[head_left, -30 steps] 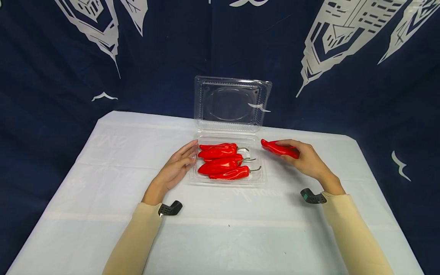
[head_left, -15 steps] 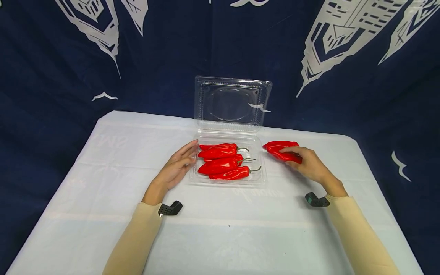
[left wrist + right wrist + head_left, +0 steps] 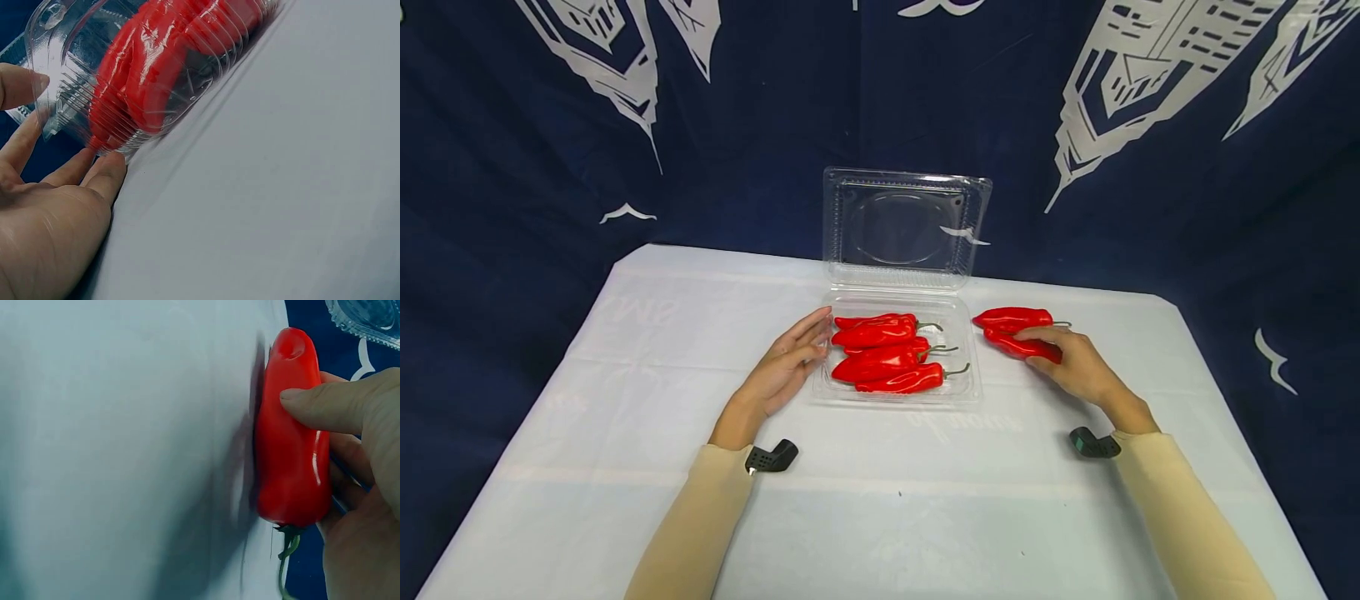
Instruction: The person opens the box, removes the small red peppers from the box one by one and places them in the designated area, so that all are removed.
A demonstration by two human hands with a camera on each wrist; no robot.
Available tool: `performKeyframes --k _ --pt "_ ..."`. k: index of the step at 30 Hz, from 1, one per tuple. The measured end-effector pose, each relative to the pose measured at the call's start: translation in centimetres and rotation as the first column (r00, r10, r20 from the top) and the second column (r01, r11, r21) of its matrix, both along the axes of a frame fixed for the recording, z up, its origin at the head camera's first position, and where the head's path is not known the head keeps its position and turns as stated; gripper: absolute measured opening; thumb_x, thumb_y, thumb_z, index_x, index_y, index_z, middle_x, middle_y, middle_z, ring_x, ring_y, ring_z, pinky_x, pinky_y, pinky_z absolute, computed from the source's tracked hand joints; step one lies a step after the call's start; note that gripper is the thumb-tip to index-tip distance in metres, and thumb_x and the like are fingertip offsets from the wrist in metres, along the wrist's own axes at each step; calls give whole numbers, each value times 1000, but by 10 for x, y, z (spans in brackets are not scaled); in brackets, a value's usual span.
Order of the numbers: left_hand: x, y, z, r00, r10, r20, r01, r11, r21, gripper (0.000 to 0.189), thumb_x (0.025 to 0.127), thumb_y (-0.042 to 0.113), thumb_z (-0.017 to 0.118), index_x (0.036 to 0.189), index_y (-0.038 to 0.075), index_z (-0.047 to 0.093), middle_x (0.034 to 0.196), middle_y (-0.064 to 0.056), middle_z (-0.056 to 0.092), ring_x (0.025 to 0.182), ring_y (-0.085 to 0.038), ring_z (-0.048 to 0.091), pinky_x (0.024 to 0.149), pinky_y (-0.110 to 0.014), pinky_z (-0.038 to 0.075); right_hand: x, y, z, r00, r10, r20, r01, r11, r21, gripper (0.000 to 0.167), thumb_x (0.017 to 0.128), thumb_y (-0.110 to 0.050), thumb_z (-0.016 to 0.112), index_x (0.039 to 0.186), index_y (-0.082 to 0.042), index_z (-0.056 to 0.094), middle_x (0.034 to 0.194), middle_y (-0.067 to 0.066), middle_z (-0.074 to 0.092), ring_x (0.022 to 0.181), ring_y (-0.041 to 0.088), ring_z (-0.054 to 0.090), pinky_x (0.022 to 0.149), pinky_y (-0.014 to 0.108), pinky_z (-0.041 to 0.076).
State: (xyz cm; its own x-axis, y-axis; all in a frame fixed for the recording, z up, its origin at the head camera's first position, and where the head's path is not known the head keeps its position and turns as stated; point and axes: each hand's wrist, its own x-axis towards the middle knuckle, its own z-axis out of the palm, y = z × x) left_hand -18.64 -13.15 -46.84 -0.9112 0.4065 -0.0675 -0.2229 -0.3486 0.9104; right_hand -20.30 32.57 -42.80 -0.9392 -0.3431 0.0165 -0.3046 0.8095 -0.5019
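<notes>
A clear plastic clamshell box stands with its lid raised, several red peppers lying in its base with stems toward the right. My left hand rests along the box's left side, fingers extended. In the left wrist view, its fingertips are right at the ribbed wall. To the right of the box, my right hand pinches a red pepper between thumb and fingers, its green stem pointing back toward the wrist. Just behind that one lies another red pepper.
A white cloth covers the table. A dark blue curtain with white building prints hangs behind its far edge, close behind the raised lid. Black wrist cameras are worn at both cuffs.
My right hand has moved slightly toward me and to the right with its pepper. The pepper behind has come into view with its stem uncovered. The left hand and box have not moved.
</notes>
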Motion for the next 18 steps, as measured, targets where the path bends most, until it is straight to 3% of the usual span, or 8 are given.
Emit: performKeyframes --k 6,18 --pt "0 0 0 1000 0 -1 0 1000 -2 69 96 -2 48 160 13 26 167 -5 19 154 -23 15 124 -46 12 -1 1 -3 999 12 -52 -12 1000 9 44 84 3 74 126 -8 67 131 21 62 130 45 46 110 66 33" --pt "0 0 0 1000 0 0 0 1000 8 69 96 -2 49 159 13 27 168 -6 18 154 -23 14 125 -47 10 -4 -1 -9 998 6 -59 -7 1000 -10 43 84 3 74 125 -10 67 132 20 62 132 46 44 111 68 29"
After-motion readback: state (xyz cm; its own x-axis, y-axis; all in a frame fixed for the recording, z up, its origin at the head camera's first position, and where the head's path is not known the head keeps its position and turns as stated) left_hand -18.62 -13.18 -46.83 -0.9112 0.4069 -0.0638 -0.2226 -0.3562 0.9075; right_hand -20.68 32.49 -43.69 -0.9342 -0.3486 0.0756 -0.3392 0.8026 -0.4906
